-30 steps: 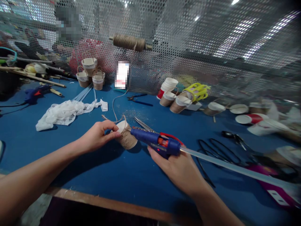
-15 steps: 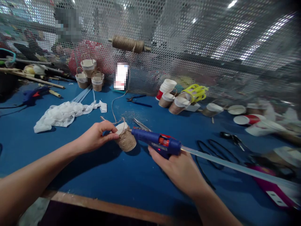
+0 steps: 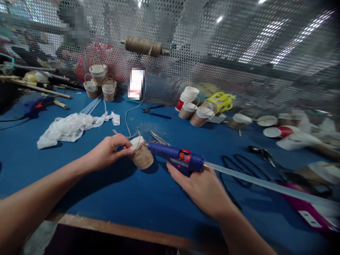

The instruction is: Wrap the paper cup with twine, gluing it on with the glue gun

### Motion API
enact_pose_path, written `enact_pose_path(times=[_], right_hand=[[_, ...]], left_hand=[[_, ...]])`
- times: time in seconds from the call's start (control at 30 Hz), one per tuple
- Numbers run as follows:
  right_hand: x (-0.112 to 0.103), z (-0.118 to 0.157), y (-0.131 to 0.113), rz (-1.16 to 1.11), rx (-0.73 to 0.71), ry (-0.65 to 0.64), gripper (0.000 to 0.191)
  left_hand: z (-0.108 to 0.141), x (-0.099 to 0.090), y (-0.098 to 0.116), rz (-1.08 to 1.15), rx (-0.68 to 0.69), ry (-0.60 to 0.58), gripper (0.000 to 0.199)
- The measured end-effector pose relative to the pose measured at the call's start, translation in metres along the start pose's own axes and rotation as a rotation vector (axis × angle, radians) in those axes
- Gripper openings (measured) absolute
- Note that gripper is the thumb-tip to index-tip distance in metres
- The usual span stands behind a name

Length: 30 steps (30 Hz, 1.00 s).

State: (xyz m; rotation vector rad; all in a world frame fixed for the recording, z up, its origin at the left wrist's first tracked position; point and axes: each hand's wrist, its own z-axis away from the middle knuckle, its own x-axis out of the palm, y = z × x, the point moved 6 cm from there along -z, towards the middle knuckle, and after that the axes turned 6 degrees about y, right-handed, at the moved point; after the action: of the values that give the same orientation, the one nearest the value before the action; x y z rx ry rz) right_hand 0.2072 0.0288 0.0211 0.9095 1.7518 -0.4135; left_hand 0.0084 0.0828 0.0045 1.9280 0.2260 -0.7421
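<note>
Cups [image 3: 189, 94] stood nested far side, right of centre; twine-wrapped cup [image 3: 143, 158], contents unclear, tilted between left hand [image 3: 113, 151] pinching its left edge and right hand [image 3: 204, 187] gripping glue gun [image 3: 168, 152].

Smooth blue plastic glue gun [image 3: 166, 151], translucent glue stick [image 3: 247, 177] at its rear, rough twine-wrapped paper cup [image 3: 143, 158] by its tip, gauzy cloth [image 3: 70, 127] left of it, perforated metal panel [image 3: 199, 21] behind it, matt table [image 3: 148, 202] beneath.

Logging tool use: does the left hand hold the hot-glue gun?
No, the hot-glue gun is in the right hand.
</note>
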Motion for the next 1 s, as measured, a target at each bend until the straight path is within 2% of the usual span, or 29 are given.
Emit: enact_pose_path(times=[0.23, 0.4, 0.47, 0.63, 0.87, 1.0], right_hand=[[-0.014, -0.014, -0.021, 0.098, -0.138, 0.075, 0.038], [-0.014, -0.018, -0.029, 0.159, -0.191, 0.053, 0.040], [-0.010, -0.016, -0.027, 0.108, -0.151, 0.039, 0.039], [0.002, -0.011, -0.013, -0.042, 0.066, -0.013, 0.035], [-0.015, -0.020, -0.005, -0.065, 0.079, 0.028, 0.037], [-0.016, -0.018, -0.004, -0.103, 0.074, 0.030, 0.039]], left_hand=[[0.000, 0.000, -0.001, 0.021, -0.021, 0.011, 0.015], [0.000, -0.001, 0.000, 0.014, -0.014, 0.024, 0.016], [0.000, -0.001, 0.001, 0.007, -0.003, 0.024, 0.016], [-0.002, -0.001, 0.001, 0.040, 0.012, -0.032, 0.015], [-0.002, -0.001, 0.002, 0.089, 0.012, -0.070, 0.012], [-0.002, -0.001, 0.002, 0.090, 0.013, -0.059, 0.012]])
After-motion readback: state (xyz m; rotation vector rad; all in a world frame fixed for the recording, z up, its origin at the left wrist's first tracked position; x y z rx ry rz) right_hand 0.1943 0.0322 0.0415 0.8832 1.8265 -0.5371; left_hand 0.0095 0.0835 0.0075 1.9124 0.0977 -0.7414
